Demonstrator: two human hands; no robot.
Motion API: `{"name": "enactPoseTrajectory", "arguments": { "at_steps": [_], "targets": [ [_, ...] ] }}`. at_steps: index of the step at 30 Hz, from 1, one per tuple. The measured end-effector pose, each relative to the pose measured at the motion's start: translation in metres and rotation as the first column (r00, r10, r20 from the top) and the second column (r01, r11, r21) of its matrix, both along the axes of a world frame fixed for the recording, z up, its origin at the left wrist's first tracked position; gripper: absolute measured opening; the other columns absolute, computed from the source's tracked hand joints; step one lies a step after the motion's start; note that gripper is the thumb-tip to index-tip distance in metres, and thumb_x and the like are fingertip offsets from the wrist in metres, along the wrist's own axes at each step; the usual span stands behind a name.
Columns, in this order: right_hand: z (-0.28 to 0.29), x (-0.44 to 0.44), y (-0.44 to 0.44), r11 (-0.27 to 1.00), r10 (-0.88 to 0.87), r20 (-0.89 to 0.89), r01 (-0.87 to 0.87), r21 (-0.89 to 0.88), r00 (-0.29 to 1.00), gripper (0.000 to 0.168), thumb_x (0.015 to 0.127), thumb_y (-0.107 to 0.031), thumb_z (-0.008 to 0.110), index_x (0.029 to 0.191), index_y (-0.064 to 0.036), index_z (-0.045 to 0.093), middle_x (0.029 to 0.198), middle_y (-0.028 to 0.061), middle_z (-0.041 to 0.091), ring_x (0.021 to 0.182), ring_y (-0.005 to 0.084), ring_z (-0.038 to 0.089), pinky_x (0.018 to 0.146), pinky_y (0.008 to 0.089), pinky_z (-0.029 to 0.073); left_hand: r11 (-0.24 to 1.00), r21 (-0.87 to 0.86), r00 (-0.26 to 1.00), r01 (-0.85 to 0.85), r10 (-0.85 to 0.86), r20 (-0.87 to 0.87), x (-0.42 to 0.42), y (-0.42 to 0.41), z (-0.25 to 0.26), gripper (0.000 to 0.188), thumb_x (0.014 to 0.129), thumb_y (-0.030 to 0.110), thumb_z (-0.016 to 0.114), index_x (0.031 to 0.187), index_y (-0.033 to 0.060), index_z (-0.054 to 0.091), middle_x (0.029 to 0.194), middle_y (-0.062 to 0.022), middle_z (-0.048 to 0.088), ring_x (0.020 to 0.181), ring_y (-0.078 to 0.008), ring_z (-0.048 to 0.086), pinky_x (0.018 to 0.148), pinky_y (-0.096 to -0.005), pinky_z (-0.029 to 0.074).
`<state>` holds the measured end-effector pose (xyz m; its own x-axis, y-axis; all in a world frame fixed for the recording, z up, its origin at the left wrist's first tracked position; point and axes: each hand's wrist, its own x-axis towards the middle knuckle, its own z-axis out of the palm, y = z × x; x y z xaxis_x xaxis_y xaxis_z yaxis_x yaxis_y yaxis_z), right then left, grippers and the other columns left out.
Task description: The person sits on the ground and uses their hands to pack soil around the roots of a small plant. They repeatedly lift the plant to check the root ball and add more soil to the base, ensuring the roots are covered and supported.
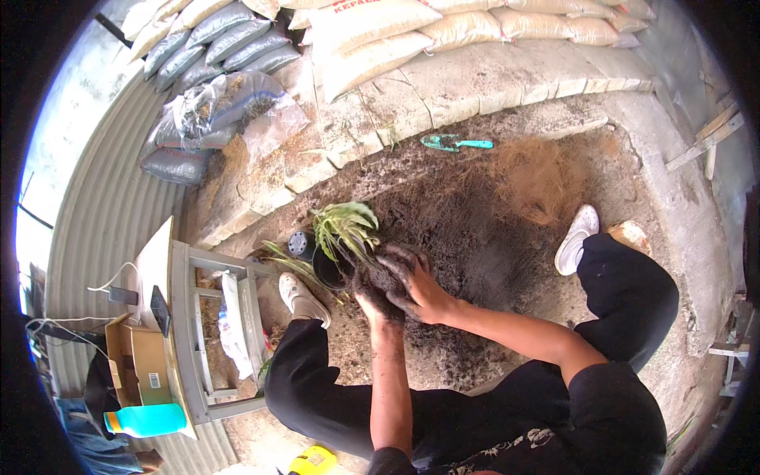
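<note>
A leafy green plant (pixel 347 225) lies tipped over, its leaves pointing away from me and its stems running back towards my hands. Dark soil, seemingly the plant's root ball (pixel 383 278), is cupped between my palms. My left hand (pixel 375 300) supports it from the left and below, smeared with soil. Over its right side curl the soil-blackened fingers of my right hand (pixel 418 285). Just left of the hands, a black plastic pot (pixel 326 270) lies partly behind the leaves. A smaller dark pot (pixel 300 243) with holes in its base rests beside it.
Loose dark soil (pixel 475 237) covers the ground between my feet. Beyond it lie a turquoise hand trowel (pixel 469 143) and brown coir fibre (pixel 540 178). A table (pixel 184 332) stands at left with a turquoise bottle (pixel 148 420). Filled sacks (pixel 374 35) line the concrete ledge.
</note>
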<state>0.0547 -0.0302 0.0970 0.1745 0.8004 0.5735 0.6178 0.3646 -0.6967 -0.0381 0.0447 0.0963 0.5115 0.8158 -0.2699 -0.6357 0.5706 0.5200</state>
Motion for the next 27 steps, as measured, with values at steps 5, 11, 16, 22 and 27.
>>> {"name": "enactPoseTrajectory", "arguments": {
  "at_steps": [5, 11, 16, 22, 27],
  "targets": [
    [0.031, 0.003, 0.007, 0.983, -0.028, -0.169, -0.003, -0.184, 0.985, 0.079, 0.080, -0.022, 0.074, 0.144, -0.012, 0.029, 0.140, 0.0185, 0.035, 0.134, 0.0355, 0.029, 0.112, 0.0488, 0.023, 1.000, 0.014, 1.000, 0.006, -0.006, -0.006, -0.011, 0.009, 0.043, 0.062, 0.093, 0.052, 0.037, 0.127, 0.0035, 0.053, 0.124, -0.0133, 0.057, 0.117, -0.0287, 0.051, 0.104, -0.0431, 0.036],
    [0.054, 0.008, 0.011, 0.963, 0.104, -0.855, -0.266, -0.040, 0.508, 0.071, 0.081, -0.022, 0.074, 0.139, -0.006, 0.036, 0.131, 0.0070, 0.051, 0.122, 0.0177, 0.046, 0.108, 0.0348, 0.034, 0.993, 0.120, 1.000, -0.001, 0.002, -0.008, -0.024, 0.020, 0.066, 0.063, 0.092, 0.050, 0.040, 0.128, 0.0000, 0.053, 0.127, -0.0157, 0.056, 0.120, -0.0287, 0.048, 0.104, -0.0386, 0.033],
    [0.068, -0.012, 0.010, 0.984, 0.051, -0.347, -0.106, -0.144, 0.937, 0.066, 0.084, -0.026, 0.071, 0.140, -0.015, 0.037, 0.143, 0.0150, 0.036, 0.133, 0.0290, 0.033, 0.112, 0.0461, 0.024, 0.995, -0.047, 0.963, 0.092, -0.077, 0.257, -0.023, 0.008, 0.087, 0.049, 0.093, 0.046, 0.045, 0.115, 0.0038, 0.057, 0.110, -0.0132, 0.061, 0.103, -0.0288, 0.058, 0.093, -0.0434, 0.047],
    [0.123, -0.019, -0.009, 0.981, -0.176, 0.064, 0.180, -0.071, 0.982, 0.065, 0.086, -0.026, 0.066, 0.142, -0.018, 0.035, 0.145, 0.0215, 0.031, 0.135, 0.0406, 0.027, 0.113, 0.0517, 0.020, 0.994, 0.011, 0.969, 0.110, -0.110, 0.219, -0.022, 0.007, 0.120, 0.045, 0.095, 0.041, 0.043, 0.116, 0.0038, 0.056, 0.110, -0.0122, 0.062, 0.101, -0.0273, 0.059, 0.093, -0.0414, 0.047],
    [0.132, -0.021, -0.014, 0.972, -0.133, -0.050, 0.140, 0.189, 0.990, 0.046, 0.091, -0.017, 0.058, 0.134, -0.006, 0.045, 0.136, 0.0205, 0.045, 0.131, 0.0379, 0.037, 0.109, 0.0489, 0.029, 0.996, 0.082, 0.987, -0.025, 0.012, 0.161, 0.002, -0.020, 0.126, 0.036, 0.098, 0.028, 0.042, 0.118, 0.0023, 0.056, 0.109, -0.0110, 0.062, 0.095, -0.0215, 0.061, 0.089, -0.0350, 0.049]
  ]
}}
